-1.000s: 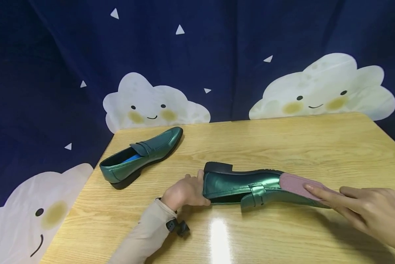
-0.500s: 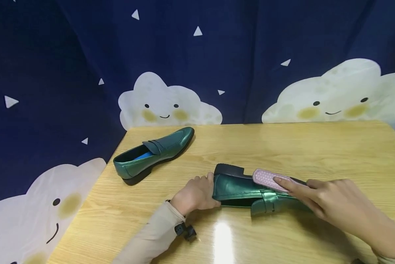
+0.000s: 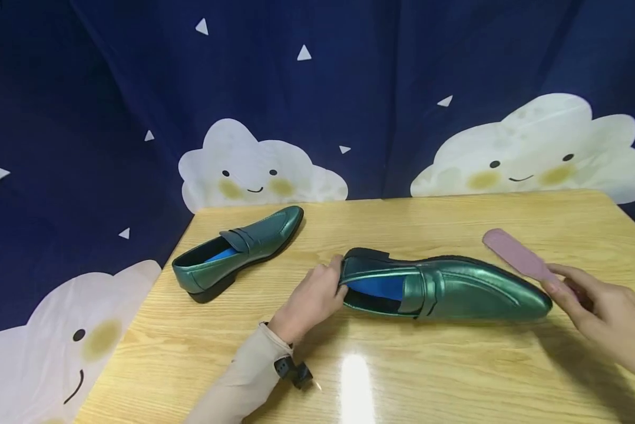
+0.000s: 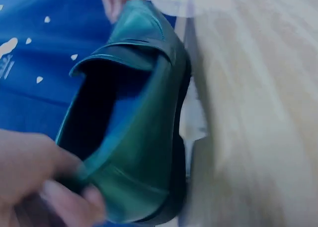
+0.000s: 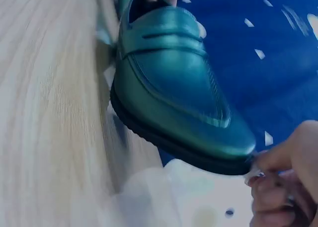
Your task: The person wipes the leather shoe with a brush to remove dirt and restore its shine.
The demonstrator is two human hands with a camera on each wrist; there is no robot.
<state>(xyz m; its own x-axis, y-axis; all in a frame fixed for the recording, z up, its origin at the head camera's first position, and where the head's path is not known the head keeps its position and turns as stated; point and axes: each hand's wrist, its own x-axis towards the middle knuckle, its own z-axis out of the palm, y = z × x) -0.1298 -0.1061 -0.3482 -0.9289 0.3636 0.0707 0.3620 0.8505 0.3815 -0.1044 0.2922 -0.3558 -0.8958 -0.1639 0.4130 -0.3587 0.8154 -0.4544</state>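
My left hand (image 3: pixel 312 297) grips the heel end of a shiny green loafer (image 3: pixel 471 291), its fingers at the rim of the opening. The loafer is tipped so that its opening faces me and its black sole faces away; a blue insole shows inside. In the left wrist view the loafer (image 4: pixel 144 137) is seen from the heel. My right hand (image 3: pixel 604 318) holds a pink paddle-shaped brush (image 3: pixel 516 254) by its handle, beside the toe. The brush head is raised behind the toe, apart from the shoe. In the right wrist view, the right hand (image 5: pixel 288 177) is close to the toe.
A matching green loafer (image 3: pixel 243 247) stands upright on the wooden table (image 3: pixel 429 377), at the back left, toe pointing away to the right. A dark blue curtain (image 3: pixel 370 88) with cloud prints hangs behind the table.
The brush lay along the loafer's side, slid toward the heel, then lifted away past the toe to the right. The loafer has been rolled so its opening and upper show more.
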